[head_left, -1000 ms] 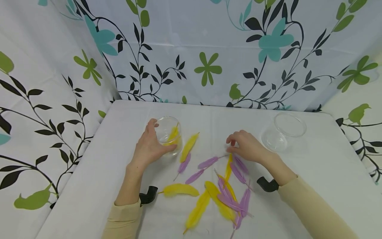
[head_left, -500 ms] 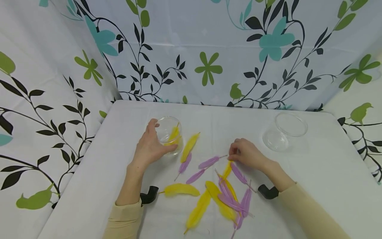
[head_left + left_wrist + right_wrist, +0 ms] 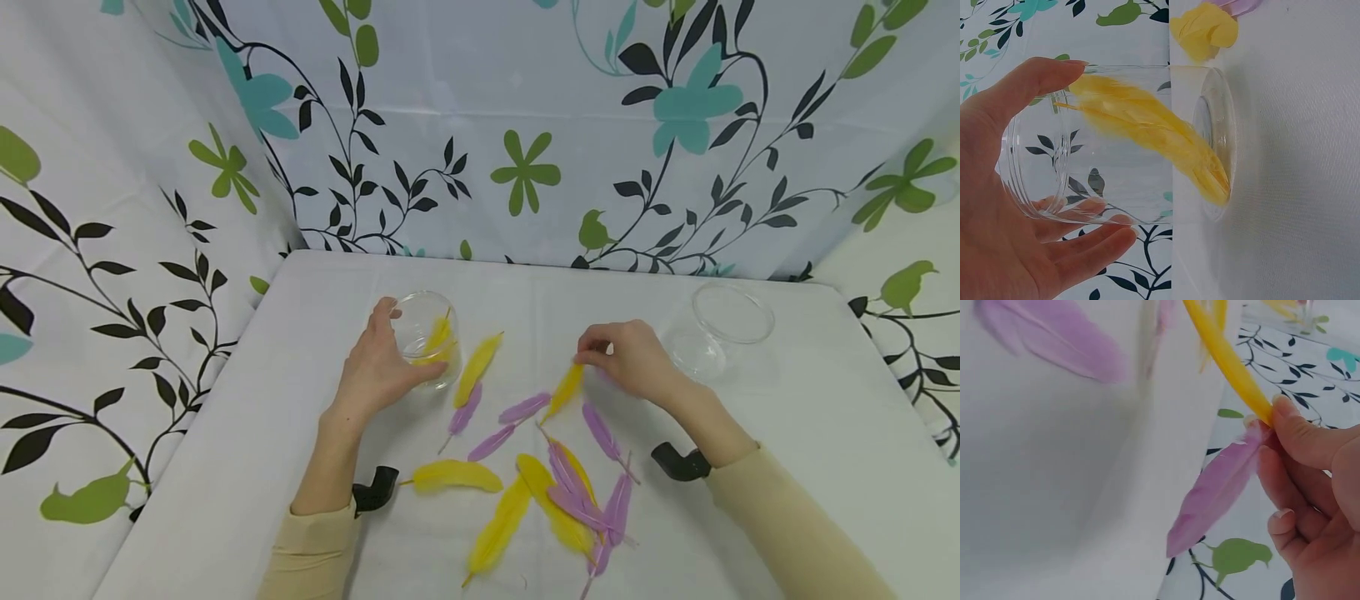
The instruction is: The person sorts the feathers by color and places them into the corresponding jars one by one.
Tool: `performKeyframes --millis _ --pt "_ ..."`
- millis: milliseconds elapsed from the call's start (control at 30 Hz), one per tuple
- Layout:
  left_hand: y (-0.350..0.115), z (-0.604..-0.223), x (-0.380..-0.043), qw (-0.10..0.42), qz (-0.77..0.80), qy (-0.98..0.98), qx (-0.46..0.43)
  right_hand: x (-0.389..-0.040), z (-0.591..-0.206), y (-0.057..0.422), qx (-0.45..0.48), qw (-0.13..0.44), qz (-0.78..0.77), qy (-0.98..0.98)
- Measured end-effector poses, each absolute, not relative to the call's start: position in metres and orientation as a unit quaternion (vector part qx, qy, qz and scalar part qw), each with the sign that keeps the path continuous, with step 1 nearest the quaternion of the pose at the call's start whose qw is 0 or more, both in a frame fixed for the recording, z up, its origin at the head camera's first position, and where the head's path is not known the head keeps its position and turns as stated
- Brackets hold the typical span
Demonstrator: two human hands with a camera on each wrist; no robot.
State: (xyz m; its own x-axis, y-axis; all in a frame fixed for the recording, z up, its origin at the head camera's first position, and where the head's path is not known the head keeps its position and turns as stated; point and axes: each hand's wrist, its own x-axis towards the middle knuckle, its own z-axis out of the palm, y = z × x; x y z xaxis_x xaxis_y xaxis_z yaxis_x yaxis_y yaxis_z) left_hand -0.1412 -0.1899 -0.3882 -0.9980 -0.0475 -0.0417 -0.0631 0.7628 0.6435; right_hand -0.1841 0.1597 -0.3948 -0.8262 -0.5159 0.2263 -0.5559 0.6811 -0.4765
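Observation:
My left hand (image 3: pixel 375 367) holds a clear glass cup (image 3: pixel 422 332) upright on the table, thumb and fingers on opposite sides near its rim. Yellow feather (image 3: pixel 1147 125) lies slanted inside the cup, leaning from base to rim. Thumb and fingertips of my right hand (image 3: pixel 630 360) pinch a yellow feather (image 3: pixel 562 393) and a purple feather (image 3: pixel 1217 490) together by their ends, lifted above the table. In the head view the hand mostly hides that purple one. Right beside the cup, another yellow feather (image 3: pixel 478 367) overlaps a purple feather (image 3: pixel 466 410).
Several yellow and purple feathers lie loose between the forearms, some heaped in a pile (image 3: pixel 573 500). A second clear cup (image 3: pixel 697 354) stands at the back right. White cloth covers the table (image 3: pixel 817 433); a patterned curtain (image 3: pixel 450 75) hangs behind it.
My right hand came down, pinched a yellow and a purple feather, and has risen with them from the pile. The left hand and its cup have stayed put.

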Motion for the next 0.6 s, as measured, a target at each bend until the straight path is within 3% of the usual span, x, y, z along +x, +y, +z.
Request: performKeyframes --millis 367,600 --pt "-0.19 -0.388 -0.141 0.014 0.344 0.938 -0.033 -0.194 -0.381 0.154 0.297 0.051 0.252 -0.92" --pt "-0.19 -0.388 -0.141 0.013 0.344 0.938 -0.034 -0.203 -0.355 0.139 0.324 0.111 0.269 -0.9"
